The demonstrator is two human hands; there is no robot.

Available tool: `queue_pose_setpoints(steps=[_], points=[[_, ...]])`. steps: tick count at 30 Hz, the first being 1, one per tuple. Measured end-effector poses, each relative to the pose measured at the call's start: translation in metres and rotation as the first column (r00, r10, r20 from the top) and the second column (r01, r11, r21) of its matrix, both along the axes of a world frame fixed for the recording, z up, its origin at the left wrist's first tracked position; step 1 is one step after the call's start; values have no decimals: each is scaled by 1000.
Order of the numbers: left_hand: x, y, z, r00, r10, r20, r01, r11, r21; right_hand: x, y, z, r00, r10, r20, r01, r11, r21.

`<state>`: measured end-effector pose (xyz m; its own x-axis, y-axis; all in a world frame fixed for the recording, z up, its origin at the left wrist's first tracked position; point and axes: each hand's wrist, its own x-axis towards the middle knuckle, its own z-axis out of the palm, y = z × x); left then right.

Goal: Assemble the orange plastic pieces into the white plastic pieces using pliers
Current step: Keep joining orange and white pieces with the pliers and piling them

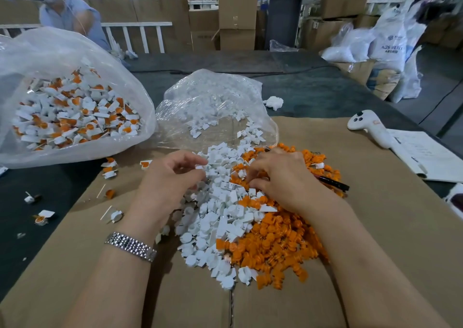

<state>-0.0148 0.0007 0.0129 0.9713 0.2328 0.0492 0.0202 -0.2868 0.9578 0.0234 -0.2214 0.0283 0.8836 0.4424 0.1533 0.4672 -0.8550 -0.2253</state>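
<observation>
A heap of loose white pieces (220,217) lies on the cardboard sheet (375,227), merging on its right with a heap of orange pieces (278,242). My left hand (172,177) hovers at the white heap's left edge, thumb and forefinger pinching a small white piece (200,167). My right hand (280,174) rests on the boundary of the two heaps, fingers curled down into the pieces. It holds the pliers (334,183), whose dark handles stick out to the right of the palm. The jaws are mostly hidden under the hand.
A big clear bag (75,51) of assembled white-and-orange pieces stands at the left. A smaller clear bag (213,97) of white pieces lies behind the heaps. A white controller (368,127) and papers (431,154) lie at the right. Stray assembled pieces (45,216) are scattered left. A person stands far back left.
</observation>
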Motion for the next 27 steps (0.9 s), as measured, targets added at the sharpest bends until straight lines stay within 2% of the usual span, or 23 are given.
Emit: queue_pose_setpoints(steps=[4, 7, 12, 14, 16, 18, 20, 22, 27], points=[[-1, -2, 1, 994, -111, 10, 111, 981, -161, -1, -4, 1, 999, -6, -35, 9, 997, 75], [0, -2, 1, 991, -131, 6, 128, 951, -282, -1, -4, 2, 997, -8, -73, 9, 1000, 17], [2, -3, 0, 974, -226, 13, 204, 852, -483, 2, -3, 2, 999, -40, 3, 40, 999, 4], [3, -5, 0, 966, -258, 27, 232, 813, -534, 2, -5, 2, 998, -57, 34, 55, 996, 77], [2, -7, 1, 961, -274, 26, 241, 792, -561, -1, -7, 5, 998, -56, 34, 45, 961, 271], [2, -8, 2, 960, -279, 29, 243, 776, -582, -5, -8, 11, 1000, -11, -15, 17, 833, 552], [1, -9, 4, 958, -285, 41, 251, 757, -604, -11, -7, 15, 996, 75, -53, -13, 685, 728], [-1, -11, 6, 950, -310, 49, 273, 738, -617, -15, -6, 18, 988, 140, -59, -42, 626, 778], [-4, -16, 11, 935, -351, 51, 306, 726, -615, -18, 5, 15, 987, 162, -26, -93, 684, 723]])
